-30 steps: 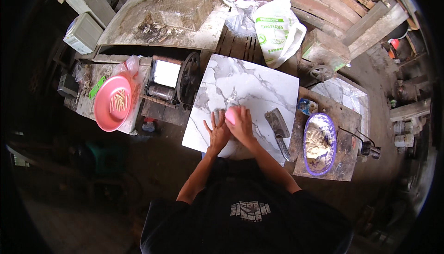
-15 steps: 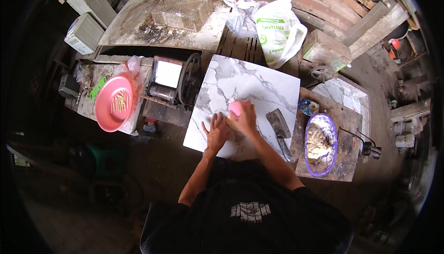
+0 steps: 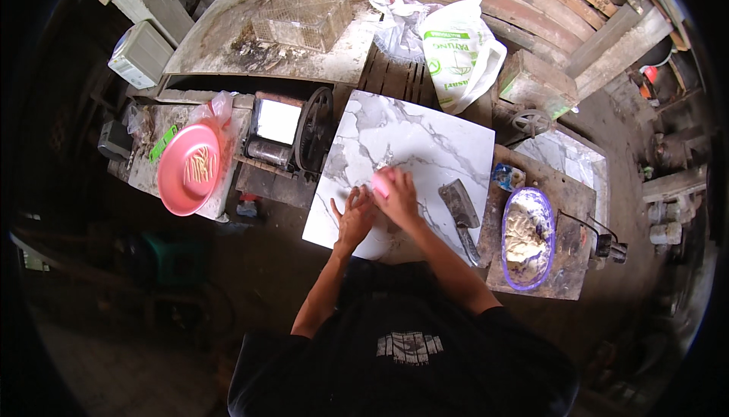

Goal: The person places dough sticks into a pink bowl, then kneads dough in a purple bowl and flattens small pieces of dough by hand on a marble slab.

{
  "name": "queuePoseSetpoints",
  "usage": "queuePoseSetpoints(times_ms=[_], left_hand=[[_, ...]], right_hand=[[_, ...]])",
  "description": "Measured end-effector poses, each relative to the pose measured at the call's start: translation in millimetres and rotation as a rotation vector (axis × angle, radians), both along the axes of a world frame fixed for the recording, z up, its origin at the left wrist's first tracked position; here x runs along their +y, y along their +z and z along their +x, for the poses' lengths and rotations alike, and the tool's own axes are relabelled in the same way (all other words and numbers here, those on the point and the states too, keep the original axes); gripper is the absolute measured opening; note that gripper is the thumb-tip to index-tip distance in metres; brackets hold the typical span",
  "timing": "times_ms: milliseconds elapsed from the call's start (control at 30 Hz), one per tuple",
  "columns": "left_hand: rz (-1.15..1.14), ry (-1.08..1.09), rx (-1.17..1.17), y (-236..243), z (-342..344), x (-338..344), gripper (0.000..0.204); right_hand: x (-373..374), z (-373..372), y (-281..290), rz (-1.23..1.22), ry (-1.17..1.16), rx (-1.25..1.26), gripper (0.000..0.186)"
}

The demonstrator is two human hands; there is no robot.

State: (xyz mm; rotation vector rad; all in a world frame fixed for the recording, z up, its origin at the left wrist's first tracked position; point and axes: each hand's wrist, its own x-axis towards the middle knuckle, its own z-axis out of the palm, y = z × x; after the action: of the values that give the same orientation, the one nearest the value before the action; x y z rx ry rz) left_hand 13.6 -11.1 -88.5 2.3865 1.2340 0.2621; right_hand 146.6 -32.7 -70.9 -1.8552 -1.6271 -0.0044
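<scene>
On a marble-patterned square board (image 3: 444, 147), my right hand (image 3: 402, 208) is closed round a small pink object (image 3: 383, 183) whose kind I cannot make out. Right beside it, my left hand (image 3: 354, 223) is lowered to the board with its thumb and fingers apart. What lies under the hands is hidden. A cleaver (image 3: 459, 208) with a dark handle rests on the board to the right of my right hand. Further right is an oval purple-rimmed basin (image 3: 553, 229) holding a pale lump of dough (image 3: 522, 236).
At left, a pink basin (image 3: 173, 185) holds several pale dough strips (image 3: 199, 166). Next to it is a roller machine (image 3: 267, 151) with a dark wheel (image 3: 313, 130). A white plastic bag (image 3: 463, 60) and a wire basket (image 3: 304, 26) are at the back. A blue packet (image 3: 505, 177) lies near the board.
My right hand with the pink object has shifted slightly left, closer to my left hand. My left hand stays almost in place.
</scene>
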Motion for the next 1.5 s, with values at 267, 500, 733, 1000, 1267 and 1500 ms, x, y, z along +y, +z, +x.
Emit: queuePoseSetpoints(times_ms=[267, 500, 733, 1000, 1267, 1500], left_hand=[[-0.009, -0.004, 0.046, -13.5, 1.3, 1.6, 0.045], [0.002, -0.029, 0.005, -7.1, 3.5, 0.6, 0.045], [0.037, -0.058, -0.017, -5.9, 2.8, 2.8, 0.042], [0.009, -0.05, 0.026, -6.2, 0.9, 2.0, 0.044], [-0.115, -0.046, 0.066, 2.8, 3.6, 1.0, 0.046], [0.024, -0.061, 0.008, -7.9, 3.2, 0.6, 0.048]], right_hand=[[0.2, -16.3, -7.8, 0.059, -0.019, -0.363, 0.032], [2.8, -5.0, -6.0, 0.023, -0.03, -0.005, 0.032], [5.2, 25.9, -5.6, -0.025, -0.012, 0.21, 0.036], [0.1, 3.4, -2.0, 0.005, 0.013, 0.195, 0.031], [-4.6, -10.1, -7.9, 0.064, 0.075, -0.088, 0.027], [-3.9, 1.4, -8.5, 0.07, 0.034, 0.0, 0.035]])
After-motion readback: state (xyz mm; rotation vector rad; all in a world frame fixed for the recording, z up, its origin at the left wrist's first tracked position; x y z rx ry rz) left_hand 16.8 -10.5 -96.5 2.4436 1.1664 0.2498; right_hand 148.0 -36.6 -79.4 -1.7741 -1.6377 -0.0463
